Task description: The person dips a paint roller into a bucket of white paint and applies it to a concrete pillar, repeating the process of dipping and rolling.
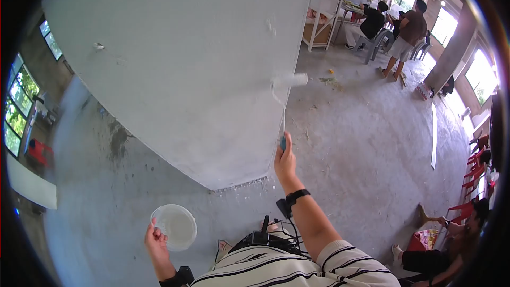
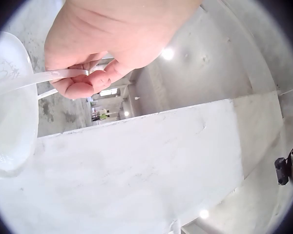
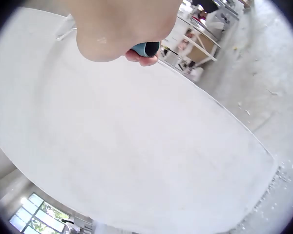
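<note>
My right hand [image 1: 286,163] grips the blue-green handle [image 1: 283,142] of a paint roller; in the right wrist view the fingers curl round that handle [image 3: 145,48]. The white roller head [image 1: 300,79] is at the right edge of a large white wall panel [image 1: 196,74], part of it reaching past the edge. Low on the left, my left hand [image 1: 157,242] holds a round, whitish translucent tub [image 1: 178,227]. In the left wrist view the fingers [image 2: 80,90] are curled round the tub's strap-like handle [image 2: 44,76], with the tub [image 2: 12,117] at the left.
White splatters dot the grey floor [image 1: 345,127] at the panel's foot. A white shelf rack [image 1: 322,13] stands behind the panel. People are at a table at the back right, and a seated person [image 1: 457,250] is at the lower right near red chairs [image 1: 461,211].
</note>
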Demonstrator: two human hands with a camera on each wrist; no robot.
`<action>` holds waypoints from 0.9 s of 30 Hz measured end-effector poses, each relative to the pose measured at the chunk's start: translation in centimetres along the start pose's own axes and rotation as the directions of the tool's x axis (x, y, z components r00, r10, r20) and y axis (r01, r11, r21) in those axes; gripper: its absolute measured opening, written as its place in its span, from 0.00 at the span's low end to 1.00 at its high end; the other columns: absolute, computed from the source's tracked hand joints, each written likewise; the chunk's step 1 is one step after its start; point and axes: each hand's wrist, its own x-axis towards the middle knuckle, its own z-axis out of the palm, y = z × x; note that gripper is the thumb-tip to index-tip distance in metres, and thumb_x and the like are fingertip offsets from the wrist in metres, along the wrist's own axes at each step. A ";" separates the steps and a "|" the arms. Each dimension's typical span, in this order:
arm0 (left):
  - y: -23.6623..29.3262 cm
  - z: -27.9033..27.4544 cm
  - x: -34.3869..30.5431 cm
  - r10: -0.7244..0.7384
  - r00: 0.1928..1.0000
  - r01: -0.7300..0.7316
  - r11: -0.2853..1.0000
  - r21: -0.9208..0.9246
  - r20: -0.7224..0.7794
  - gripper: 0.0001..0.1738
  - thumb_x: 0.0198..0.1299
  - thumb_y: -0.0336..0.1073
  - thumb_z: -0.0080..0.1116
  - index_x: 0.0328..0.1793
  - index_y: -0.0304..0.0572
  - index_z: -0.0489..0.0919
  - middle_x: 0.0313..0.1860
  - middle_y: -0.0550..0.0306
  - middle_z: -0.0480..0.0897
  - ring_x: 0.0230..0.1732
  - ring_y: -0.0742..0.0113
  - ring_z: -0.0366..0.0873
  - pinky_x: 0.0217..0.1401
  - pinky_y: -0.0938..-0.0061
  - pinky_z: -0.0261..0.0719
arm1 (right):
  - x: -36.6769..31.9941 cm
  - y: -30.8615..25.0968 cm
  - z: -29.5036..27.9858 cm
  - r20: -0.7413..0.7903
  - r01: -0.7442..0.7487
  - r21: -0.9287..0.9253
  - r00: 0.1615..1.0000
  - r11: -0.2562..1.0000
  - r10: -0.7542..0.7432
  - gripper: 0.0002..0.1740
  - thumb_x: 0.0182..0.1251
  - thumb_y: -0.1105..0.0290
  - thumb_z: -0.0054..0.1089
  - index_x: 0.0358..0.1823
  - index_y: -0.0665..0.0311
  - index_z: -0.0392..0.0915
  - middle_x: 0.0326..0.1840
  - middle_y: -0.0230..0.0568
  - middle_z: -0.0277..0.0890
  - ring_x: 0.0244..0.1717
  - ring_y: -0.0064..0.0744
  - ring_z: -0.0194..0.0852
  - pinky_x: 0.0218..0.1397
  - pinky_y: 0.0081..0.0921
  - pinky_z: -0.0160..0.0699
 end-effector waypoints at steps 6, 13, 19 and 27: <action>0.3 0.5 -0.5 -0.047 0.999 0.046 0.998 0.035 0.027 0.21 0.63 0.44 0.51 0.55 0.37 0.76 0.23 0.72 0.59 0.22 0.80 0.53 0.29 0.80 0.56 | -8.0 4.8 1.3 0.184 -0.204 -0.081 0.959 0.976 0.216 0.30 0.67 0.70 0.48 0.69 0.48 0.52 0.49 0.55 0.76 0.41 0.61 0.76 0.40 0.46 0.76; 0.2 0.3 -0.7 -0.059 0.996 0.059 0.998 0.003 0.070 0.20 0.65 0.43 0.50 0.56 0.37 0.75 0.23 0.72 0.58 0.22 0.81 0.52 0.30 0.80 0.54 | -8.8 4.7 0.2 0.231 -0.206 -0.064 0.949 0.977 0.215 0.33 0.66 0.72 0.49 0.71 0.48 0.51 0.51 0.57 0.74 0.47 0.59 0.75 0.45 0.42 0.75; 0.3 0.9 -1.0 -0.041 0.996 0.041 0.999 0.005 0.076 0.20 0.65 0.43 0.49 0.56 0.37 0.75 0.23 0.72 0.58 0.22 0.82 0.52 0.30 0.81 0.54 | 2.9 -3.3 -2.3 -0.131 0.212 0.070 0.971 0.975 -0.202 0.32 0.66 0.76 0.50 0.71 0.51 0.55 0.54 0.57 0.73 0.49 0.54 0.76 0.47 0.33 0.76; 0.4 1.5 -1.1 -0.035 0.999 0.034 0.999 0.020 0.040 0.21 0.65 0.43 0.49 0.57 0.37 0.75 0.22 0.72 0.59 0.21 0.82 0.53 0.29 0.81 0.55 | 4.4 -3.7 -2.2 -0.035 0.080 0.134 0.996 0.988 -0.076 0.30 0.66 0.75 0.49 0.70 0.52 0.55 0.53 0.55 0.74 0.46 0.55 0.77 0.45 0.34 0.76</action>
